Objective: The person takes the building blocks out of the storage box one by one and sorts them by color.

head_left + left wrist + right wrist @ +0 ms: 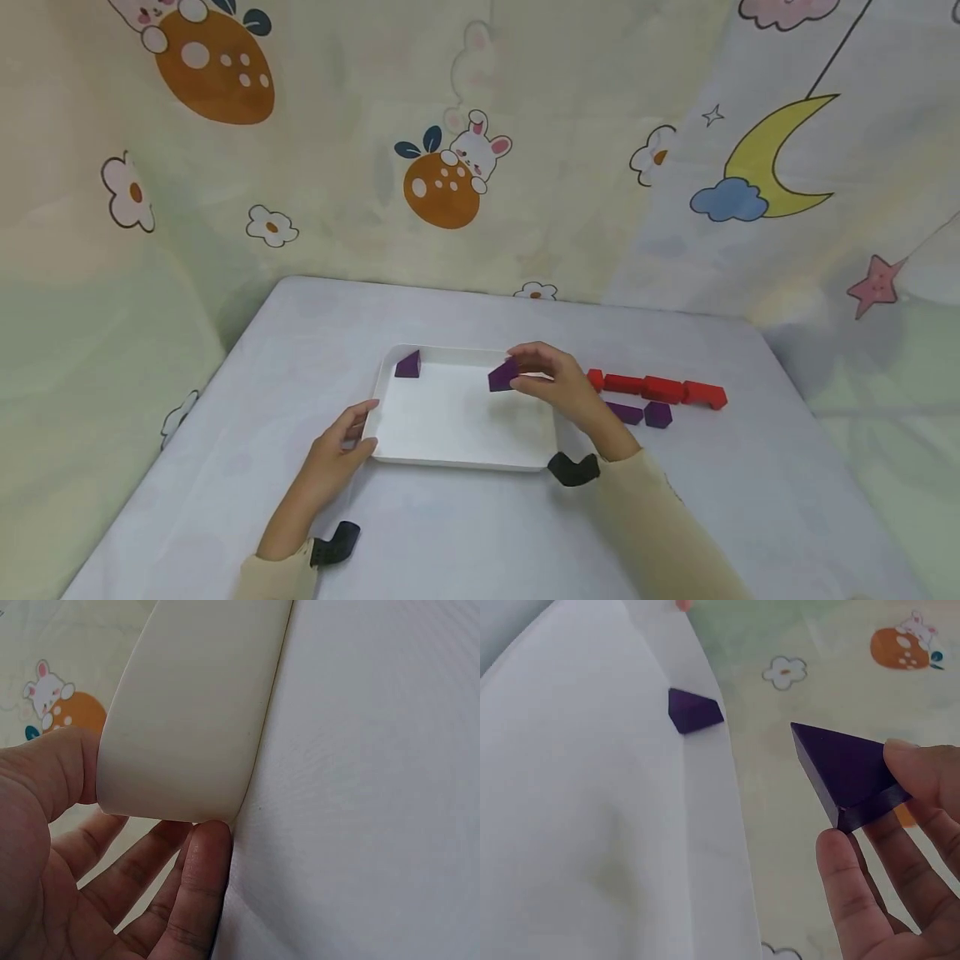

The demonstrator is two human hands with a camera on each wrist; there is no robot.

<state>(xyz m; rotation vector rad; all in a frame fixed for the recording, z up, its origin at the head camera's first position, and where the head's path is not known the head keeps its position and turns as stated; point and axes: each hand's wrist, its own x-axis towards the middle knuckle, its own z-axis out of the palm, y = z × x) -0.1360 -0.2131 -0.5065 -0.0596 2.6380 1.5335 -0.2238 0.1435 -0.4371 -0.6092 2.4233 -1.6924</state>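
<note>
A white tray (465,462) lies on the table. My left hand (337,454) holds its left end near the front corner. In the left wrist view the thumb (71,769) meets the tray's rim, and fingertips touch the outer wall (187,720) low down. Over the tray's right part my right hand (555,383) pinches a purple wedge-shaped block (501,377) between thumb and fingers; the right wrist view shows its pointed end (840,765) sticking out. A second purple block (408,365) sits in the tray's far left corner.
Right of the tray lies a row of several red blocks (663,389). In front of that row are two more purple blocks, one whole in view (657,415) and a long one (626,413) partly behind my right arm. A patterned cloth (337,167) hangs behind the table.
</note>
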